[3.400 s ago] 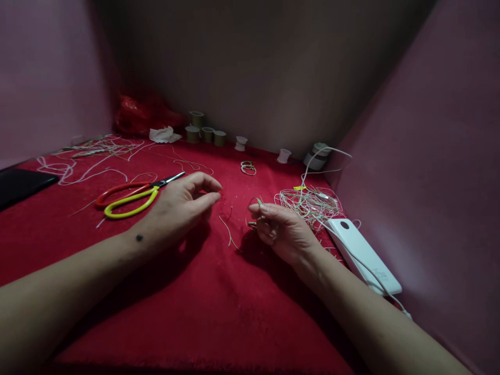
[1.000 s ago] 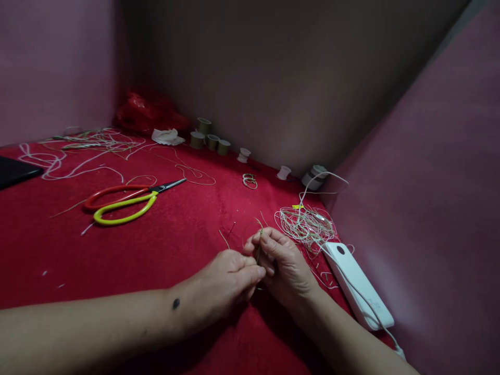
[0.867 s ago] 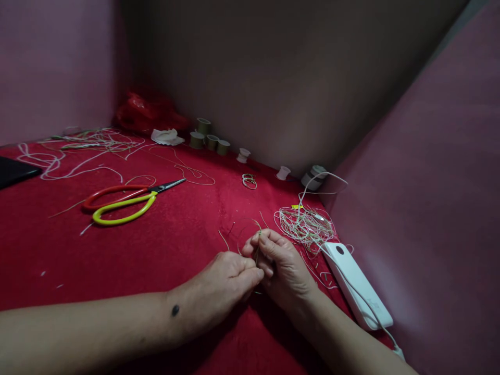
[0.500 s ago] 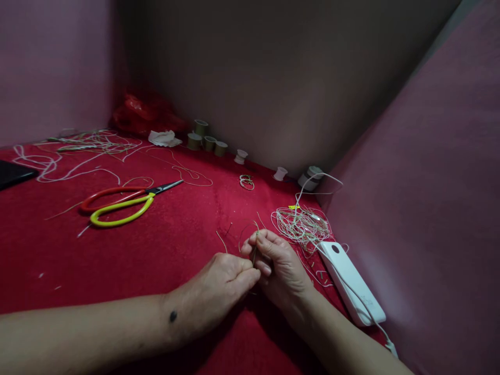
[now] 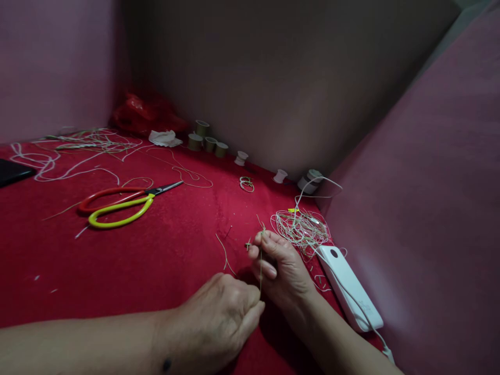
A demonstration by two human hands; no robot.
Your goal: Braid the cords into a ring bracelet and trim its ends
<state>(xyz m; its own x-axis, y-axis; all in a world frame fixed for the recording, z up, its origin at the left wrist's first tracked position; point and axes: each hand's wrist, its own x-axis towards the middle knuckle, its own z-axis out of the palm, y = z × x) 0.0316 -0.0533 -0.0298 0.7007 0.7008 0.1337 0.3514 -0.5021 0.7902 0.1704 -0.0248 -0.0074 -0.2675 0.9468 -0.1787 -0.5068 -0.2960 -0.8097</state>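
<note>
A thin olive cord [image 5: 261, 268] runs straight and nearly upright between my two hands. Its lower end is pinched between the thumb and curled fingers of my left hand [image 5: 222, 317]. My right hand [image 5: 283, 263] grips the upper part between thumb and index finger, with short loose ends sticking up above the fingertips. A small green knotted piece [image 5: 248, 244] shows just left of my right fingertips. Another loose strand [image 5: 224, 252] curves over the red cloth [image 5: 175, 276] beyond my left hand.
Scissors [image 5: 121, 207] with red and yellow handles lie at the left. Tangled cords [image 5: 300, 229] and a white power bank [image 5: 351, 289] sit at the right. Thread spools [image 5: 210, 144] line the back, near a red plastic bag [image 5: 144, 113]. A small cord ring [image 5: 246, 184] lies mid-cloth.
My left hand has moved down, toward me, and the cord between the hands now shows a longer straight stretch. My right hand has shifted slightly right, still pinching.
</note>
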